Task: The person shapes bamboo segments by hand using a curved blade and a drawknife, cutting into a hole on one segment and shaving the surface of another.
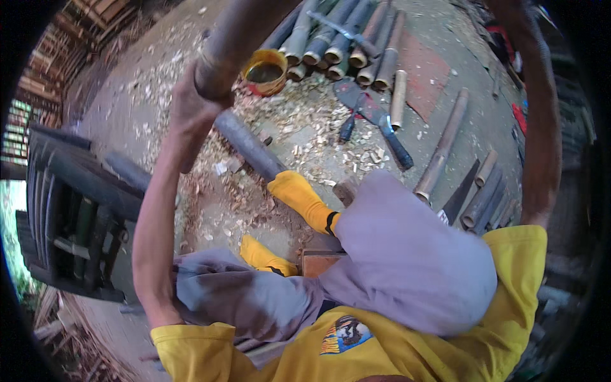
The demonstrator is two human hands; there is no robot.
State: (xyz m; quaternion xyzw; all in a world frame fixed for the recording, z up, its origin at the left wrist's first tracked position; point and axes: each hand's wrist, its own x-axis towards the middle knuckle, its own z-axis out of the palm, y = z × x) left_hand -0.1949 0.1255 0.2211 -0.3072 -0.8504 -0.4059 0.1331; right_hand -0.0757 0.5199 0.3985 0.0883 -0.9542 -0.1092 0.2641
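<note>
My left hand [191,109] is raised at the upper left, its fingers wrapped round a thick dark bamboo pole [245,38]. The pole's lower end is by my hand, and it slants up past the top edge. My right arm [541,121] reaches up along the right side; its hand is beyond the top edge. Below the raised pole, another dark bamboo length [250,148] lies on the ground against my yellow-socked foot [302,196]. A yellow-orange bowl [266,72] of dark liquid stands just right of the raised pole.
Bamboo poles [344,38] are piled at the far middle, a metal tool [344,30] on top. Dark-handled blades [388,124] lie on wood chips [312,118]. A single pole [443,146], a saw [459,194] and short bamboo pieces [484,200] lie right; a dark bamboo frame [83,204] stands left.
</note>
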